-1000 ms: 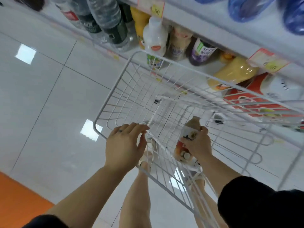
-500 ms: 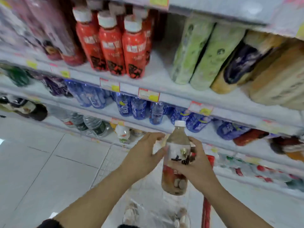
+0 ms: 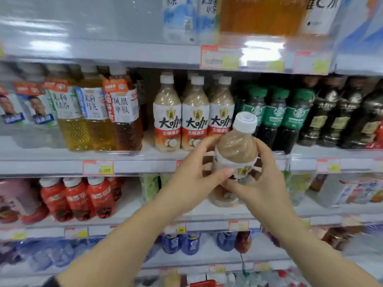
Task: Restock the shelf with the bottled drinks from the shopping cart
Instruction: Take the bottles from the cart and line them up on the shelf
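Observation:
A beige coffee-drink bottle (image 3: 236, 150) with a white cap is held up in front of the shelves. My left hand (image 3: 192, 179) grips its left side, thumb across the label. From the right, my right hand (image 3: 263, 181) grips it with fingers curled round the body. Just behind it stands a row of matching beige bottles (image 3: 193, 114) on the middle shelf (image 3: 145, 164). The held bottle tilts slightly, cap leaning right toward the shelf. The shopping cart is out of view.
Left of the matching row stand yellow tea bottles (image 3: 93, 112); to the right are green-labelled coffee bottles (image 3: 277, 117) and dark bottles (image 3: 335, 114). The shelf below carries red bottles (image 3: 78, 197). Blue bottles (image 3: 182, 243) sit lower down. Price tags line the shelf edges.
The bottle came out of the cart, my left hand joined my right on it, and both raised it from the low shelves up to the row of matching bottles.

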A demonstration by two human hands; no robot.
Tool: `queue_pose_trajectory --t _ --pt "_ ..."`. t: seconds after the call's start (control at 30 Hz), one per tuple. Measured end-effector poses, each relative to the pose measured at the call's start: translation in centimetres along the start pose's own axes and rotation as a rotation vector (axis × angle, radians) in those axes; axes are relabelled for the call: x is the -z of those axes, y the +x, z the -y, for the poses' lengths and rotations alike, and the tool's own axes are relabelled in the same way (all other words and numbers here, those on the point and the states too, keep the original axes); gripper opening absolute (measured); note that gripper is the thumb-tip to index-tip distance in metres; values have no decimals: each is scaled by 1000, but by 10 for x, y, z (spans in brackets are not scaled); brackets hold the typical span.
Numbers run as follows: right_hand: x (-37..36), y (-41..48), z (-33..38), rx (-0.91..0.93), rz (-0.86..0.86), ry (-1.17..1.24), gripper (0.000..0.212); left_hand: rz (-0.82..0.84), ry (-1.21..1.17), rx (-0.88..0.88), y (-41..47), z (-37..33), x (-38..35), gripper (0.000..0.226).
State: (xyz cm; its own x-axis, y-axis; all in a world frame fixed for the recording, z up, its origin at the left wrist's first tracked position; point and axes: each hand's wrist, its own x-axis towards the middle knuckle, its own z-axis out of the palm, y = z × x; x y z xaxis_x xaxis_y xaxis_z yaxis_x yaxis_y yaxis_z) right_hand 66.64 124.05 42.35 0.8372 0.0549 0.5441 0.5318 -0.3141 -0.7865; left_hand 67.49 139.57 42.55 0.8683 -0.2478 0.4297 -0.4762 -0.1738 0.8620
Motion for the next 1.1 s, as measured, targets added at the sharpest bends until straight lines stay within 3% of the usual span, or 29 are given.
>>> queue_pose_trajectory --t 0.2,0.6,0.87,1.0,1.1 --pt "12 53 3 154 -167 -4 75 -29 133 -152 54 -32 4 57" --pt "-13 97 -15 124 -216 5 75 -109 404 -103 88 -24 18 61" --pt "-24 112 -28 71 -196 -122 88 -578 1051 -311 78 6 45 44" --pt "-31 118 -34 39 -190 -186 90 -489 1346 -172 78 19 49 65" --pt "-35 124 -38 2 -202 -226 90 -432 1389 -102 80 24 49 76"
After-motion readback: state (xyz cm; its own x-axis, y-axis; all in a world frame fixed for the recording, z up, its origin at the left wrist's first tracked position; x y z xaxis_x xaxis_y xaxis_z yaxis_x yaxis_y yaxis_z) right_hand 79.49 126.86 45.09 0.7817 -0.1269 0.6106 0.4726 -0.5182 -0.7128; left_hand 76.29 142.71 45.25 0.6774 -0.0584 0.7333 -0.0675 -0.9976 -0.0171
